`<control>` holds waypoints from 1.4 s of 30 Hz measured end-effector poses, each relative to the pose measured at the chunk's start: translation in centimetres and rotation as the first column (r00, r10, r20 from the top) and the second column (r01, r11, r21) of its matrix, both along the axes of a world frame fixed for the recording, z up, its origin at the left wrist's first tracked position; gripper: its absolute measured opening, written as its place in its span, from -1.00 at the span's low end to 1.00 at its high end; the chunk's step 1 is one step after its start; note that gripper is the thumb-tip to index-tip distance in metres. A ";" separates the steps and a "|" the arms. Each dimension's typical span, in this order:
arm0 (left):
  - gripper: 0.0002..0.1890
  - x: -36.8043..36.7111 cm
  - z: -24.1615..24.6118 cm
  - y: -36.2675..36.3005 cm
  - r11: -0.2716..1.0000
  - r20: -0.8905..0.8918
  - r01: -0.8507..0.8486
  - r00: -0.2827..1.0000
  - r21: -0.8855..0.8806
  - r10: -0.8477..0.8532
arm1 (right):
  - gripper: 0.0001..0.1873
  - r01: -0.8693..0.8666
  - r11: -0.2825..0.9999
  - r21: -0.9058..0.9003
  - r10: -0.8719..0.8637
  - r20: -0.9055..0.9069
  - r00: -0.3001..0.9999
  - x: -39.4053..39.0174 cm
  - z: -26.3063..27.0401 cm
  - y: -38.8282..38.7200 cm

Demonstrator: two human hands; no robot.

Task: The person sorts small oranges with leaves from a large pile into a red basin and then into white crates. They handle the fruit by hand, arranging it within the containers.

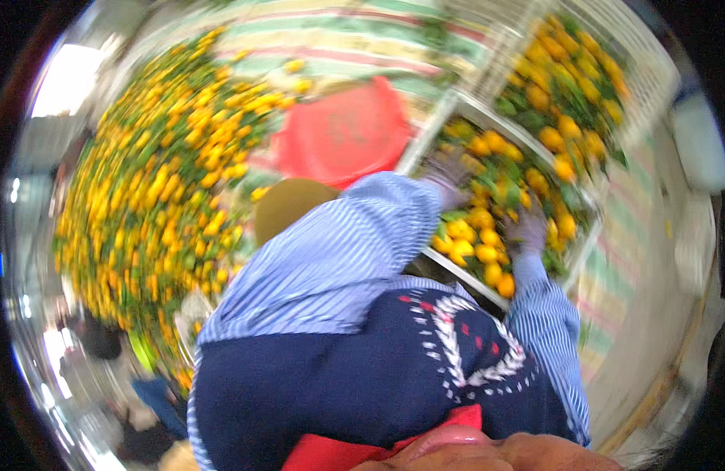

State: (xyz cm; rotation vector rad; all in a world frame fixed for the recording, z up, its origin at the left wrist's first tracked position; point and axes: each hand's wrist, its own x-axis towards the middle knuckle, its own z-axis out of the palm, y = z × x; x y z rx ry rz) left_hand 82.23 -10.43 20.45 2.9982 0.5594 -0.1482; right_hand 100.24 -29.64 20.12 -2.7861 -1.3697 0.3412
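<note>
Orange citrus fruits [486,253] with green leaves fill a white plastic crate [462,274] in front of me. Both my hands wear greyish gloves and reach into this crate. My left hand [447,171] is over the fruit at the crate's left side, its fingers blurred. Lower and to the right, my right hand [526,226] touches fruit and leaves near the middle. Whether either hand grips a fruit cannot be made out. A red plastic basin or lid [344,135] lies just left of the crate.
A large heap of citrus fruit with leaves [180,171] spreads over the left. Another crate of fruit [630,65] adjoins mine at the upper right. Under them lies a striped sheet [350,41]. A brown round object [291,203] is beside my left sleeve.
</note>
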 end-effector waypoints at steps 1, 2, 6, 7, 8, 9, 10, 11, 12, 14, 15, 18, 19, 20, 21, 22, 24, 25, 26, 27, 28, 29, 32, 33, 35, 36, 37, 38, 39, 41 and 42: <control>-0.25 -0.1 0.9 0.3 0.999 -0.082 0.010 0.997 -0.037 -0.013 | -0.31 -0.042 0.999 0.029 0.040 0.068 0.997 0.4 -1.3 -1.0; -0.26 0.1 1.9 1.0 0.996 -0.152 0.035 0.987 -0.076 -0.046 | -0.28 -0.028 0.999 0.029 0.026 0.065 0.998 -0.1 -0.2 -0.9; -0.31 -0.6 8.3 3.2 0.970 -0.387 0.056 0.910 -0.238 -0.148 | -0.30 -0.106 0.994 0.002 0.106 0.019 0.994 0.5 0.6 -0.8; -0.32 -0.7 10.3 3.8 0.961 -0.461 0.034 0.872 -0.274 -0.162 | -0.27 -0.156 0.987 0.026 0.155 0.037 0.987 0.7 0.5 -1.4; -0.33 -1.0 12.2 4.8 0.955 -0.528 0.003 0.833 -0.298 -0.167 | -0.25 -0.198 0.979 0.047 0.195 0.050 0.979 1.1 0.0 -2.0; -0.39 -2.1 14.1 5.3 0.960 -0.532 -0.073 0.842 -0.269 -0.085 | -0.23 -0.163 0.986 0.044 0.162 0.038 0.986 1.5 -0.6 -2.6; -0.44 -3.4 16.1 5.9 0.959 -0.532 -0.155 0.847 -0.238 0.005 | -0.22 -0.125 0.991 0.043 0.124 0.027 0.992 1.4 -0.9 -3.0; -0.45 -7.2 20.1 5.8 0.960 -0.283 -0.151 0.956 -0.235 0.081 | -0.20 -0.173 0.982 0.075 0.167 0.074 0.983 1.5 -1.6 -3.3; -0.45 -12.0 22.8 5.7 0.963 -0.011 -0.152 0.988 -0.222 0.153 | -0.20 -0.179 0.981 0.070 0.174 0.065 0.983 1.6 -2.4 -3.5; -0.46 -18.9 17.6 7.9 0.977 0.723 -0.081 0.661 -0.195 0.200 | -0.20 -0.189 0.980 0.066 0.185 0.062 0.981 0.9 -2.2 -3.7; -0.48 -21.6 15.4 9.0 0.896 0.771 0.007 0.513 -0.444 0.378 | -0.19 -0.157 0.985 0.066 0.154 0.056 0.987 1.5 -2.8 -5.2; -0.58 -34.0 7.4 9.6 0.567 0.473 -0.328 0.326 -0.755 0.818 | -0.18 -0.078 0.976 0.206 0.115 -0.175 0.978 1.0 -3.4 -7.0; -0.54 -37.8 1.9 9.3 0.353 0.263 -0.383 0.267 -0.854 0.927 | -0.19 -0.087 0.981 0.170 0.110 -0.130 0.985 1.2 -4.0 -7.9; -0.46 -41.7 -3.2 8.0 0.210 0.026 -0.655 0.279 -0.726 0.960 | -0.20 -0.098 0.987 0.129 0.111 -0.094 0.989 1.9 -4.8 -8.9; -0.42 -44.6 -8.6 6.8 -0.018 -0.262 -0.787 0.184 -0.617 0.947 | -0.21 -0.097 0.992 0.085 0.102 -0.051 0.993 2.5 -5.5 -10.5; -0.38 -49.3 -19.1 4.1 -0.281 -0.327 -0.627 -0.043 -0.727 0.944 | -0.21 -0.120 0.992 0.040 0.120 -0.012 0.993 3.2 -5.8 -11.2; -0.35 -53.3 -19.2 0.3 -0.390 -0.461 -0.779 -0.148 -0.491 0.875 | -0.23 -0.214 0.976 0.043 0.211 0.072 0.975 2.9 -6.2 -14.8; -0.33 -55.3 -19.7 -1.3 -0.456 -0.486 -0.783 -0.228 -0.424 0.844 | -0.24 -0.280 0.959 0.036 0.275 0.110 0.955 2.8 -6.0 -15.6; -0.31 -57.1 -20.2 -2.3 -0.511 -0.481 -0.771 -0.308 -0.379 0.821 | -0.24 -0.309 0.951 0.028 0.304 0.115 0.946 2.6 -5.6 -16.0; -0.29 -59.0 -20.6 -3.3 -0.569 -0.470 -0.748 -0.388 -0.342 0.793 | -0.25 -0.329 0.944 0.005 0.327 0.101 0.940 2.2 -5.0 -15.3; -0.26 -60.5 -21.1 -3.8 -0.618 -0.447 -0.718 -0.460 -0.322 0.767 | -0.26 -0.333 0.943 -0.019 0.334 0.081 0.939 2.1 -4.1 -14.5; -0.23 -62.1 -21.4 -4.0 -0.662 -0.420 -0.685 -0.527 -0.305 0.739 | -0.27 -0.334 0.941 -0.050 0.336 0.062 0.940 1.9 -3.1 -13.3; -0.13 -66.2 -21.9 -1.3 -0.703 -0.304 -0.648 -0.634 -0.294 0.711 | -0.30 -0.301 0.948 -0.108 0.300 -0.024 0.954 0.7 -2.6 -12.5; -0.10 -67.4 -21.8 1.7 -0.669 -0.251 -0.678 -0.621 -0.303 0.743 | -0.31 -0.257 0.960 -0.107 0.252 -0.065 0.966 -1.5 -3.6 -13.6; -0.02 -69.1 -23.2 4.7 -0.660 -0.208 -0.668 -0.631 -0.345 0.747 | -0.33 -0.261 0.955 -0.144 0.247 -0.109 0.963 -2.3 -2.0 -10.9; 0.02 -69.7 -23.9 5.9 -0.652 -0.194 -0.665 -0.631 -0.364 0.751 | -0.34 -0.274 0.949 -0.158 0.254 -0.135 0.958 -2.1 -1.5 -9.5; 0.06 -69.9 -24.6 7.5 -0.632 -0.183 -0.681 -0.613 -0.369 0.768 | -0.35 -0.280 0.946 -0.164 0.253 -0.168 0.953 -1.9 -1.5 -8.1; 0.10 -69.5 -25.2 8.8 -0.615 -0.180 -0.694 -0.596 -0.373 0.782 | -0.36 -0.288 0.942 -0.171 0.252 -0.203 0.946 -1.2 -1.2 -6.7; 0.12 -68.9 -25.7 9.6 -0.618 -0.198 -0.696 -0.591 -0.365 0.782 | -0.37 -0.326 0.929 -0.175 0.284 -0.227 0.932 0.4 -0.2 -3.7; 0.17 -67.3 -24.9 12.1 -0.599 -0.203 -0.727 -0.565 -0.337 0.800 | -0.35 -0.275 0.939 -0.205 0.192 -0.350 0.917 -1.4 1.6 2.3; 0.17 -66.6 -23.5 14.5 -0.621 -0.281 -0.725 -0.555 -0.298 0.783 | -0.32 -0.162 0.957 -0.241 0.039 -0.445 0.895 -4.8 2.6 3.9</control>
